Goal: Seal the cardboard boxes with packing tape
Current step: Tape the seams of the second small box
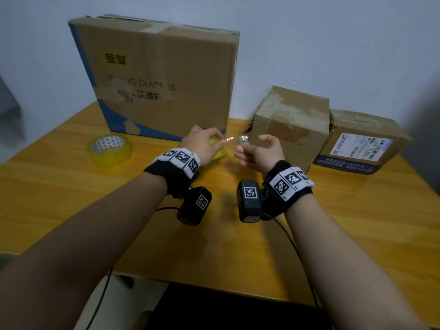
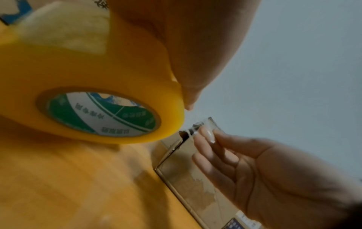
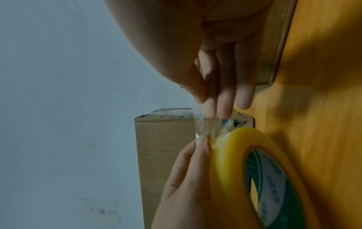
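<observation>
My left hand [image 1: 219, 140] grips a yellow roll of packing tape [image 1: 220, 154] just above the table, thumb and forefinger at its free edge. My right hand [image 1: 246, 146] pinches the clear tape end [image 1: 234, 139], a short strip stretched between the two hands. The left wrist view shows the roll [image 2: 98, 96] close up and my right fingers [image 2: 207, 139] on the strip. In the right wrist view the strip [image 3: 207, 127] leaves the roll [image 3: 235, 162]. Behind the hands stand a large diaper box [image 1: 162, 77], a small taped box [image 1: 290, 125] and a labelled box [image 1: 362, 144].
A second tape roll [image 1: 110, 148] lies flat on the wooden table [image 1: 214, 246] at the left. All three boxes stand against the white wall at the back. Cables from the wrist cameras trail over the table's near edge.
</observation>
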